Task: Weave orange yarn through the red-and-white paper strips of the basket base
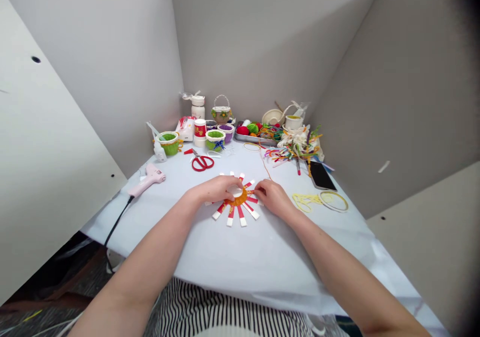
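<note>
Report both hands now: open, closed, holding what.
Left hand: half-closed on the white disc; firmness of grip cannot be told.
Right hand: half-closed at the orange woven ring; firmness of grip cannot be told.

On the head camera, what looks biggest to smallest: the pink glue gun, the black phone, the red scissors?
Pink hot glue gun, black smartphone, red-handled scissors. Phone and scissors look close, so that order is unsure.

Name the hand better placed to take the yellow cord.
Right, probably. The right hand rests at the edge of the orange woven disc with red-and-white strips, on the side facing the yellow cord. The left hand is on the disc's far side.
</note>
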The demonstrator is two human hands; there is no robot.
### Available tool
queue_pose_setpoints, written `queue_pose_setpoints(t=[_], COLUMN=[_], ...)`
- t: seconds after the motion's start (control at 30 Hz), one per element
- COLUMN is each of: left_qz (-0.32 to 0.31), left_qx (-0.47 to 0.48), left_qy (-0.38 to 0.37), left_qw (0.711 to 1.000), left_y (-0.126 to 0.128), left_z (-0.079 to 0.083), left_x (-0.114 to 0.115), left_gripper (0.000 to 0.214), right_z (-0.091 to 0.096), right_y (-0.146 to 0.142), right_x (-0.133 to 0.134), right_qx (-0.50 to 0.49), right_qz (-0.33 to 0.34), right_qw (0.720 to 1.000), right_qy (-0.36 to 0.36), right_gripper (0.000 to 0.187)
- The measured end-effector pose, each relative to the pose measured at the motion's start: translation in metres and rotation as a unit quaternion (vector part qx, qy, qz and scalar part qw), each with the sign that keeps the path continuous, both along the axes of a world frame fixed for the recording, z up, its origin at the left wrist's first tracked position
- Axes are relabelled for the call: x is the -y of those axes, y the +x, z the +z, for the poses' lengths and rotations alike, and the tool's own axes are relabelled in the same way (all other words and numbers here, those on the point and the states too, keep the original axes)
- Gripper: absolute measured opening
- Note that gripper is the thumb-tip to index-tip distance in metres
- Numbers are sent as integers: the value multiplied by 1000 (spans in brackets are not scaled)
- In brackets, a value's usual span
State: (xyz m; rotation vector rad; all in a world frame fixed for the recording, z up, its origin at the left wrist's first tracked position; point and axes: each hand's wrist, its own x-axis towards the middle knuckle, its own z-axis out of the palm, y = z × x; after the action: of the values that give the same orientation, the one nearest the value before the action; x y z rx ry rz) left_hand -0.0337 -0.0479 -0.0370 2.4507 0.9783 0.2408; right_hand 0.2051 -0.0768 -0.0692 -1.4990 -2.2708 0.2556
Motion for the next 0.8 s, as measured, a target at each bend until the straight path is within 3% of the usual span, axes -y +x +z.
queue_pose_setpoints(t=[0.2, 0.4, 0.63, 0.8], left_qz=[2, -22, 21, 76], left_qx=[24, 48, 82, 86], left_qy=[4, 9, 65, 95], left_qw=[1000, 999, 994, 989], left_y=[1, 3, 7, 9], left_z=[-2, -5, -14, -23], left_x=[0, 0, -1, -3], left_gripper=[47, 41, 32, 41], right_z=[-12, -12, -8, -7], right_y=[4, 5, 2, 2], right_x=[3, 8, 10, 12], right_qx=[-61, -67, -72, -79], right_qz=[-5, -4, -5, -1], right_qw=[998, 998, 997, 997], right_qy=[-1, -7, -15, -12], right_gripper=[9, 8, 7, 9])
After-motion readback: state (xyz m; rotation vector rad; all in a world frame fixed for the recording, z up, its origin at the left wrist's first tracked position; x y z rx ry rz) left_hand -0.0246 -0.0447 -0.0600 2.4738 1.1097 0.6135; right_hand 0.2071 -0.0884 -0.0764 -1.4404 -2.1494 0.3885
